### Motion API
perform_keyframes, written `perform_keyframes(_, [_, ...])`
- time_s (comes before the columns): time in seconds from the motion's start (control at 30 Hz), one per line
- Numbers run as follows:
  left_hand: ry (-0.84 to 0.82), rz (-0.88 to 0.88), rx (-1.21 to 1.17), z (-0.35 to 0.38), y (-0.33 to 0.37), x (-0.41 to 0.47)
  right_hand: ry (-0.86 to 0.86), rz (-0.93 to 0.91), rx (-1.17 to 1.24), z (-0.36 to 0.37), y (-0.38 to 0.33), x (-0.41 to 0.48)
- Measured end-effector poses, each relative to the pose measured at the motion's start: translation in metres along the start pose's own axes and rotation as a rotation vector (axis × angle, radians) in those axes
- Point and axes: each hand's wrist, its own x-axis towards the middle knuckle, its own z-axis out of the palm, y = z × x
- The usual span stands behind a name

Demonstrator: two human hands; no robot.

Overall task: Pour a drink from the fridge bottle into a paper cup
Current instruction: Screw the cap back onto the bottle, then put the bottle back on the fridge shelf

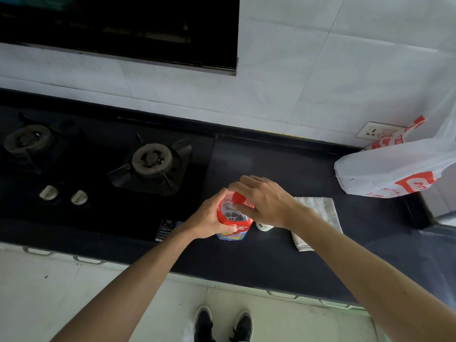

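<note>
You are at the cap. The bottle (232, 213) stands upright on the dark worktop (283, 164), just right of the hob (98, 169). Your left hand (209, 215) is wrapped round its shoulder, thumb across the red label, holding it steady. Your right hand (264, 198) comes over the top, with its fingers curled round the red cap (238, 197).

The paper cup (264, 227) stands just beside the bottle on its right. Your right hand hides most of it, so you cannot tell whether anything is in it. By the look of it this is the uncapping before the pour, though the view cannot rule out that you are screwing the cap back on.

If you are opening it:
- Twist the cap while the left hand stops the bottle from turning.
- Lift the cap clear and put it down away from the cup.
- The cup is light and close to the bottle's foot, so take care not to knock it as you raise the bottle.
- Tip the neck over its rim slowly, since the bottle is large.

A folded cloth (320, 211) lies right of the cup, handy for drips.
</note>
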Motion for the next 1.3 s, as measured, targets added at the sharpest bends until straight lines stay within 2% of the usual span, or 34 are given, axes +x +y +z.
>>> perform_keyframes(0.1, [0.001, -0.006, 0.017, 0.000, -0.002, 0.000, 0.038, -0.031, 0.016, -0.001, -0.003, 0.001])
perform_keyframes(0.3, [0.029, 0.009, 0.016, 0.002, -0.002, 0.000, 0.098, 0.079, -0.012, 0.009, -0.012, -0.001])
perform_keyframes(0.37, [0.026, 0.008, 0.011, 0.002, -0.002, 0.000, 0.099, 0.158, 0.110, 0.012, -0.010, -0.002])
perform_keyframes(0.47, [0.010, 0.010, -0.012, 0.001, -0.004, 0.000, 0.102, 0.305, 0.435, 0.021, -0.005, -0.009])
perform_keyframes(0.53, [0.000, -0.001, -0.042, 0.002, -0.004, 0.000, 0.071, 0.371, 0.533, 0.032, -0.001, -0.019])
perform_keyframes(0.73, [0.006, -0.063, -0.111, 0.003, -0.013, -0.002, 0.014, 0.450, 0.580, 0.055, 0.000, -0.032])
perform_keyframes(0.9, [-0.028, -0.095, -0.109, 0.003, -0.020, -0.003, -0.058, 0.429, 0.695, 0.058, 0.000, -0.030])
perform_keyframes(1.0, [-0.037, -0.125, -0.112, 0.003, -0.021, -0.004, 0.017, 0.433, 0.655, 0.057, -0.003, -0.028])
perform_keyframes(1.1, [-0.044, -0.184, -0.146, -0.003, -0.026, -0.007, 0.077, 0.472, 0.678, 0.054, -0.006, -0.024])
perform_keyframes(1.17, [-0.038, -0.283, -0.207, -0.013, -0.029, -0.009, 0.112, 0.521, 0.768, 0.049, -0.006, -0.021])
perform_keyframes(1.3, [-0.069, -0.457, -0.486, -0.043, -0.014, -0.017, 0.171, 0.520, 0.882, 0.017, -0.001, -0.011])
